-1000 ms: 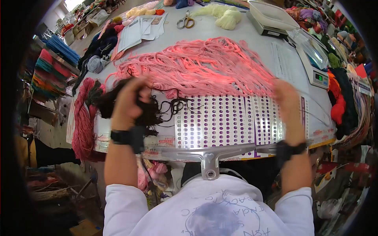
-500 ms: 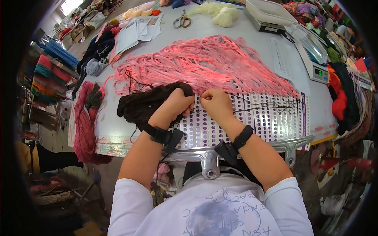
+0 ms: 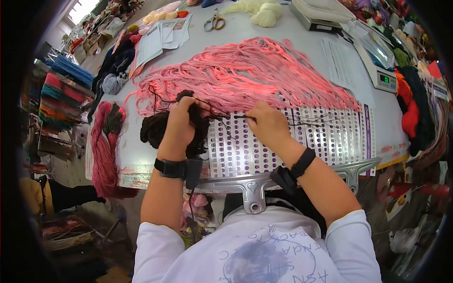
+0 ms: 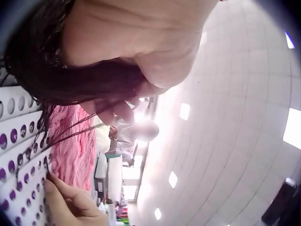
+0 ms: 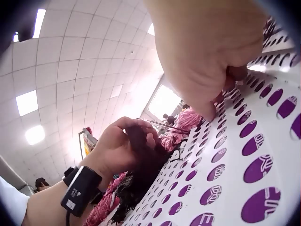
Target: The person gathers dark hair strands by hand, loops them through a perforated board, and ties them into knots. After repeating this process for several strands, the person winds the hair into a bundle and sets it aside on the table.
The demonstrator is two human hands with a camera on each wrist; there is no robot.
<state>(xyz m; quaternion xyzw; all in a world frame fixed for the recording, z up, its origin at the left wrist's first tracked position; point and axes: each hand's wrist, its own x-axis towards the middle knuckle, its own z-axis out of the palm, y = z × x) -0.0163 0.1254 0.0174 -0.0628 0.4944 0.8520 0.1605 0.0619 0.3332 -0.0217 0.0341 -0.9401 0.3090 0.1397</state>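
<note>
1. Bench [image 3: 302, 45]: pale top, carries the lot; papers [image 3: 163, 37] at its far left, weighing scale [image 3: 377, 75] with a lit green display at the right.
2. Pink yarn [image 3: 226, 70]: wide loose spread of strands across the middle of the bench; beyond both hands, near edge lying along the dotted sheets.
3. Dotted sheets [image 3: 240, 158]: white with rows of purple-and-white round spots; flat on the bench, between the pink yarn and the metal bar [image 3: 278, 183] at the near edge.
4. Reddish-pink hank [image 3: 104, 153]: left end of the bench, hanging over the near edge; well apart from the hands.
5. Brown yarn [image 3: 155, 132]: dark bunched hank left of the dotted sheets, just in front of the pink yarn's left part; partly hidden by the left hand.
6. Left hand [image 3: 180, 125]: grip closed round part of the brown yarn; palm side shows in the right wrist view, yarn running through the curled fingers.
7. Right hand [image 3: 271, 125]: over the dotted sheets, right of the left hand and apart from it; grip pinches thin dark strands [image 3: 232, 115] between thumb and fingers; these run across from the left hand, with more thin lengths lying to the right over the sheets.
8. Scissors [image 3: 214, 22]: far side, beyond the pink yarn; nobody touching them.
</note>
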